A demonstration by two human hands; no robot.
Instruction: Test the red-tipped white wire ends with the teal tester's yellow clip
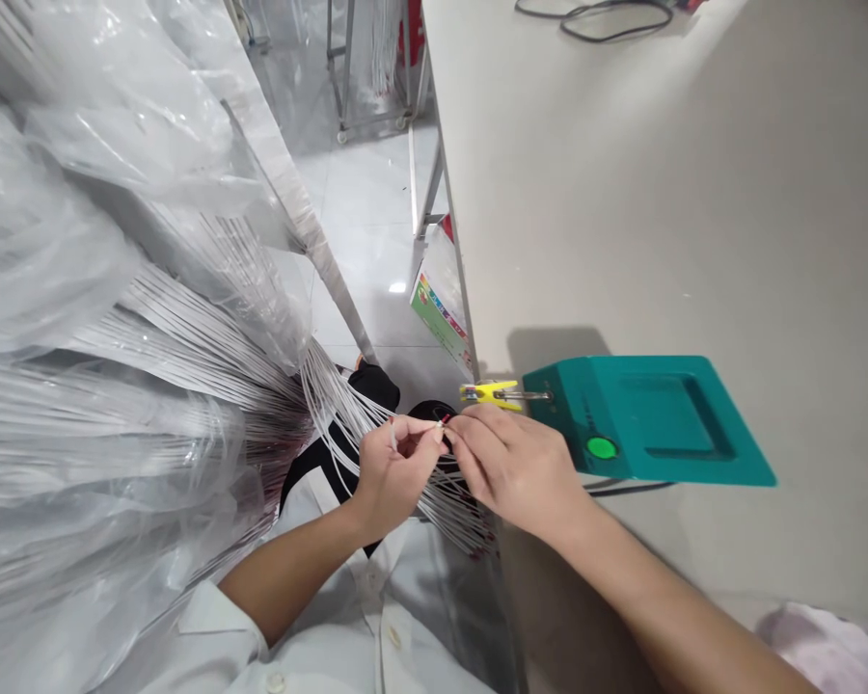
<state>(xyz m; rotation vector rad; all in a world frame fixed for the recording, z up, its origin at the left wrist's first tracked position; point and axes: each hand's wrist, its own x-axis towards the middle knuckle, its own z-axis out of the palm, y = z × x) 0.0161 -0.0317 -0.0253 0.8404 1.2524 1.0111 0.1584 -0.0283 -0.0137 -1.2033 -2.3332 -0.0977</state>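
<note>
My left hand (397,474) pinches the end of a thin pale cable between thumb and forefinger. Close against it, my right hand (517,467) has its fingers closed at the same cable end, where a small red bit (445,420) shows; the exact grip there is partly hidden. A bundle of light grey cables (339,395) runs from the left, passes beneath both hands and ends in reddish tips below. Just beyond my right hand, a yellow clip (493,393) sits on a metal rod attached to a teal device (658,419) with a green round button (602,447).
A beige table (658,212) fills the right side. Plastic-wrapped cable bundles (101,241) hang at the left beside a slanted rail (318,236). A printed box (441,308) is on the floor by the table edge. Black cord (608,24) lies at the table's far end.
</note>
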